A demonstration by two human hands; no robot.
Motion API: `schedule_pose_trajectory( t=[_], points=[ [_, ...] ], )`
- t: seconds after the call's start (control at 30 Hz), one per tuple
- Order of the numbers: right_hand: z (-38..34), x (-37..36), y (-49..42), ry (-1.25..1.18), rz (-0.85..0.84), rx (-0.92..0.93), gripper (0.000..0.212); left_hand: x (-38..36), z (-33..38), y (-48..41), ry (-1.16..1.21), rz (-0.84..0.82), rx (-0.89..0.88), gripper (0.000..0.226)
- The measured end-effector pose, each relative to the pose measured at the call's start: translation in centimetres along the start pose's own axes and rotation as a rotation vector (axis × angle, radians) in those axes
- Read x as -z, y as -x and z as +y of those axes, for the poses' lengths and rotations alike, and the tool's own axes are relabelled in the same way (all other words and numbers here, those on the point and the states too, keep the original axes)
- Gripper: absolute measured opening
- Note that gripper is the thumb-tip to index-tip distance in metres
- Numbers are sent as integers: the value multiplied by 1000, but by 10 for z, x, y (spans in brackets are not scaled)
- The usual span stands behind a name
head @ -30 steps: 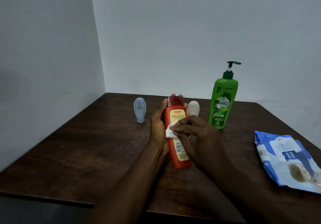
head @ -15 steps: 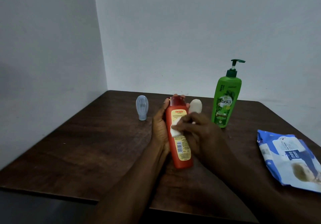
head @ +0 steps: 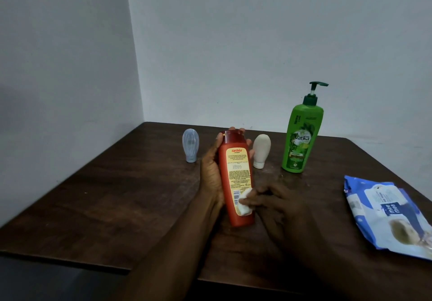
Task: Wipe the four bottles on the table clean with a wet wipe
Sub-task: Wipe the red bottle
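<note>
My left hand (head: 211,172) grips a red-orange bottle (head: 236,174) with a yellow label, tilted with its cap pointing away, its base just above the table. My right hand (head: 278,202) pinches a small white wet wipe (head: 245,203) against the lower part of the label. A green pump bottle (head: 301,137) stands upright at the back right. A small beige bottle (head: 261,150) stands cap-down just behind the red bottle. A small blue-grey bottle (head: 190,145) stands cap-down to the left.
A blue and white wet-wipe pack (head: 388,214) lies flat at the right edge of the dark wooden table (head: 105,207). Grey walls meet in a corner behind the table. The table's near edge runs below my forearms.
My right hand has slid the wipe down the red bottle's label, from near the top to near the base. The left hand keeps its grip on the bottle.
</note>
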State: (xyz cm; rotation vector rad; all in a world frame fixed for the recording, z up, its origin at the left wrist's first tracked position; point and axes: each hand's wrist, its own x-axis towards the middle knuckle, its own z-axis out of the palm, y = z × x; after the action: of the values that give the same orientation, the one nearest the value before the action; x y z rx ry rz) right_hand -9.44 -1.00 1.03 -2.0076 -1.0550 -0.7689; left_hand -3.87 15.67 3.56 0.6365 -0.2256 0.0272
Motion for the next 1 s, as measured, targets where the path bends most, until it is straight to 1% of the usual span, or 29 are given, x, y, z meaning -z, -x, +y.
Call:
schedule_pose_trajectory(
  t=[0.03,0.1,0.17,0.27,0.4,0.53,0.6,0.7,0.8,0.87,0.9,0.93,1.0],
  points=[
    [2,0,-6,9,24,-11,17,0,0,1,-9,-11,9,41],
    [5,0,-18,16,26,-67,23,-1,1,3,-24,-31,34,42],
    [7,3,-32,19,56,-120,21,-2,2,3,-60,-48,55,41],
    [7,6,-53,22,143,-152,18,-2,2,1,-82,-54,31,38],
    [6,12,-77,17,260,-157,15,-1,1,1,-116,-108,-12,36],
    [0,10,-85,52,327,-131,15,-4,1,1,-189,-98,-32,45],
    [-6,4,-85,77,352,-91,16,-5,0,3,-177,-104,-47,43],
    [-16,-6,-86,106,341,-28,17,-6,0,7,-182,-76,-27,36],
    [-16,-7,-87,148,322,8,17,-7,0,9,-145,-103,7,41],
    [-10,0,-84,122,328,-32,17,-10,2,11,-161,-161,1,47],
    [-6,4,-81,98,335,-76,17,-10,2,11,-222,-185,-15,53],
    [-3,8,-78,65,340,-133,16,-8,0,10,-292,-200,-33,61],
    [4,11,-74,-53,348,-276,15,-7,-1,9,-358,-198,-38,64]
  ],
)
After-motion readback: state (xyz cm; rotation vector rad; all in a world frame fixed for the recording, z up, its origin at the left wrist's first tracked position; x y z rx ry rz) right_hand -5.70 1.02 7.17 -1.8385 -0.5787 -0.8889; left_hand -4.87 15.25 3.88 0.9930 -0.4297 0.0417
